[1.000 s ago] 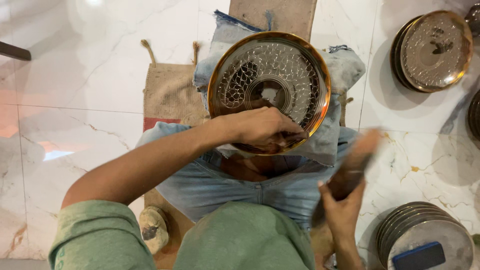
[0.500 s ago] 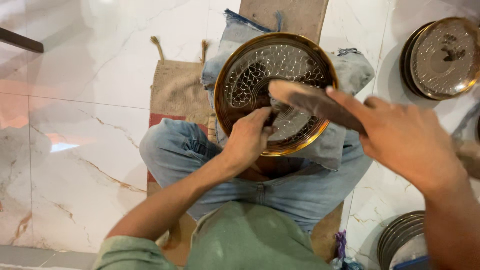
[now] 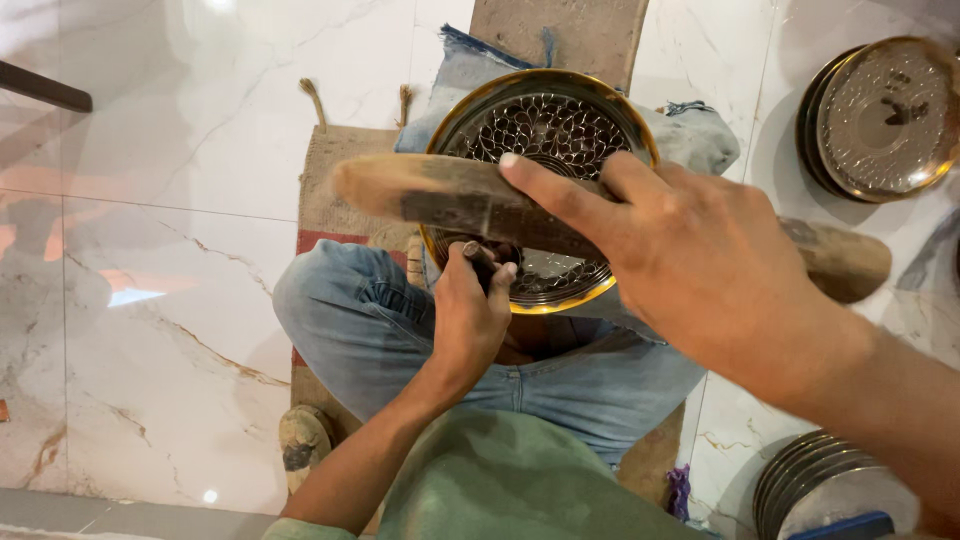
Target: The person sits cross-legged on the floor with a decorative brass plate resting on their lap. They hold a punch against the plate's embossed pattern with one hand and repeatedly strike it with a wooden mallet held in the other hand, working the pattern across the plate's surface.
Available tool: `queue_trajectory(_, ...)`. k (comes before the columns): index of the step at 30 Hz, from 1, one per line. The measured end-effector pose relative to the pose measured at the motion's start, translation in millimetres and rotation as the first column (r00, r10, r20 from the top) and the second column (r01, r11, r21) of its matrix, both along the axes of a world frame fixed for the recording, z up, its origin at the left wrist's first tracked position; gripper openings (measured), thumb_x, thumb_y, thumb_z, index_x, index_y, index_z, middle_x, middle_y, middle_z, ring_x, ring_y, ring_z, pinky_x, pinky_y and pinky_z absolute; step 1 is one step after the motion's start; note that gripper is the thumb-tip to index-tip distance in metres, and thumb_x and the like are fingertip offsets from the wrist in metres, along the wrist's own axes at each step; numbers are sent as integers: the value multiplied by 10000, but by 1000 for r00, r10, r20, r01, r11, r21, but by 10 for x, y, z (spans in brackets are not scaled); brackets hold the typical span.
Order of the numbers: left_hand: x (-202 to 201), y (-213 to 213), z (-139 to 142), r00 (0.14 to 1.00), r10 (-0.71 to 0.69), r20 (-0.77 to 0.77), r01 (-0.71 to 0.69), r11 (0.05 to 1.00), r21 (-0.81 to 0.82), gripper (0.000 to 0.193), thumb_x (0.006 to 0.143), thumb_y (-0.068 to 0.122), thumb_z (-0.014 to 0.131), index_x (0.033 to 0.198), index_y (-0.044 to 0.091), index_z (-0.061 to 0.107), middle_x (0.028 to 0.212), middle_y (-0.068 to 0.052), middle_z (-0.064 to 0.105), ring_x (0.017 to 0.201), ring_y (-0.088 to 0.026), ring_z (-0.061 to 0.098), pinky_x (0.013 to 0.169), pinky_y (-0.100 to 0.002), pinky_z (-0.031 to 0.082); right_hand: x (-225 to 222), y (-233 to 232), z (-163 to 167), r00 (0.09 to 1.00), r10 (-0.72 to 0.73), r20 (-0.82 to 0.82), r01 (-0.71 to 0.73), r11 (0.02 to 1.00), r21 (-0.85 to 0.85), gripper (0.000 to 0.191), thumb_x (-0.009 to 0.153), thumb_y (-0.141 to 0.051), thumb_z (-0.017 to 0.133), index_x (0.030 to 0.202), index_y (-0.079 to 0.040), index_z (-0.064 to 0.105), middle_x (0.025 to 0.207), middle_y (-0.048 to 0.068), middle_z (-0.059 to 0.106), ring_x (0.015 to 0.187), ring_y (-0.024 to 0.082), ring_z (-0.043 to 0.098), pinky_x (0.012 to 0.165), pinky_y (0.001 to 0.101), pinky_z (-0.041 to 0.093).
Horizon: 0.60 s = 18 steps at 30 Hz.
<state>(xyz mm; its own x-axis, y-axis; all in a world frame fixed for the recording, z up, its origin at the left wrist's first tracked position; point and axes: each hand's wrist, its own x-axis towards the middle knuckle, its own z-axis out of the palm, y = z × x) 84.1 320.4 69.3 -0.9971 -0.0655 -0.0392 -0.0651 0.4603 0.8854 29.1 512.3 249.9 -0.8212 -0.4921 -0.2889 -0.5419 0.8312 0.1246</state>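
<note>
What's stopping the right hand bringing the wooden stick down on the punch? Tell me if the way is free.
Probably free. The right hand holds the wooden stick raised above the plate, and the punch stands up out of the left hand, its top bare. Nothing lies between stick and punch.

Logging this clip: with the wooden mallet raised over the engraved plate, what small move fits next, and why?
Probably bring the wooden mallet in the right hand down onto the chisel. The left hand holds that tool upright against the engraved plate, and the mallet sits directly above its top.
</note>
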Motion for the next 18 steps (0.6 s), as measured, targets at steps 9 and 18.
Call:
queue_trajectory(9, -180, -19, -116, 974, 157, -165, -97, 941, 326, 240, 972, 78, 751, 1101, 0, 565, 944, -119, 692, 862, -192, 690, 780, -319, 565, 248, 269, -945, 835, -550, -12, 472, 728, -497, 849, 829, -217, 826, 1580, -291, 437, 1156, 158, 618, 831, 404, 676, 686, 527, 554)
queue_trajectory(18, -598, -122, -50, 985, 22, -170, 19, 971, 238, 216, 964, 74, 748, 1123, 17, 613, 938, -85, 677, 829, -147, 666, 750, -297, 569, 896, 357, -1891, 685, -728, 30, 380, 322, -867, 858, 829, -134, 891, 1562, -49, 455, 1220, 170, 651, 1082, 333, 689, 930, 444, 549)
